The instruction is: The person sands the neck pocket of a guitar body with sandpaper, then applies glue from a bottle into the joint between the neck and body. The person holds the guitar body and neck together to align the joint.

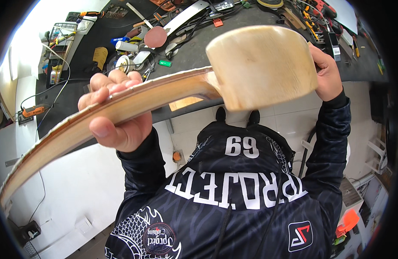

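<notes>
A long pale wooden piece spans the head view, held up in front of the workbench. Its slender neck curves down to the left and has a ragged pale strip along the upper edge. At its right end is a thick, rounded block. My left hand is closed around the neck, fingers over the upper edge and thumb on the near face. Against the block's right side, my right hand grips the wooden piece, with its fingertips partly hidden behind the block.
The dark workbench carries a reddish sanding disc, a small green item, pliers, cables and loose tools. An orange-and-black power tool is at the left. White chairs stand on the tiled floor at the right.
</notes>
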Action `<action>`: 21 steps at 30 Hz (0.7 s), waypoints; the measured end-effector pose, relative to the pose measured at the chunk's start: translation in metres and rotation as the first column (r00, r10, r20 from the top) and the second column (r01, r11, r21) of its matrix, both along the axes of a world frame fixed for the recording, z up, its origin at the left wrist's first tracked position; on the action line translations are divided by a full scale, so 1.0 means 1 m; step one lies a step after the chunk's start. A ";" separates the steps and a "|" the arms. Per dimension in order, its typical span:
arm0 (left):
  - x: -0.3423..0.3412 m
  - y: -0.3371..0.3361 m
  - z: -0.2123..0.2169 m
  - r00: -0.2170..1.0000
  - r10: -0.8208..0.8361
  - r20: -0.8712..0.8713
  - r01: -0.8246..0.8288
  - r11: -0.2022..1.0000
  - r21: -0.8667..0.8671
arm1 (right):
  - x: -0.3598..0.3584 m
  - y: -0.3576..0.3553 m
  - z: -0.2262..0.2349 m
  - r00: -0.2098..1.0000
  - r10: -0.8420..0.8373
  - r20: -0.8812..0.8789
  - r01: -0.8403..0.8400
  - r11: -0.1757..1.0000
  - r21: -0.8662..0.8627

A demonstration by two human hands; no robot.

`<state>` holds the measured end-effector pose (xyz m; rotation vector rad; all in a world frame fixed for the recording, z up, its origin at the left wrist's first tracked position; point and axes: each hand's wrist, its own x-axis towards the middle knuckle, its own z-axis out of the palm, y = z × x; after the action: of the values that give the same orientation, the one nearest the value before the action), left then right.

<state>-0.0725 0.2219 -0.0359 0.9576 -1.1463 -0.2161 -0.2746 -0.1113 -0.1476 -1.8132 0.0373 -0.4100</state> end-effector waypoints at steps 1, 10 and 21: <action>-0.002 -0.001 -0.001 1.000 0.005 0.012 -0.004 0.999 -0.033 | -0.001 0.000 0.000 1.000 -0.004 -0.007 0.004 1.000 0.012; -0.013 0.008 0.002 0.973 -0.159 0.170 0.155 0.987 0.038 | -0.007 -0.008 0.010 0.995 0.021 -0.099 -0.039 0.983 -0.180; -0.023 0.009 -0.005 0.916 -0.382 0.126 0.393 0.916 -0.084 | -0.002 0.006 0.025 0.990 0.051 -0.132 -0.081 0.969 -0.233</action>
<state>-0.0952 0.2309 -0.0410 0.6434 -1.4301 -0.4228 -0.2768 -0.1055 -0.1230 -2.0696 0.0152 -0.2611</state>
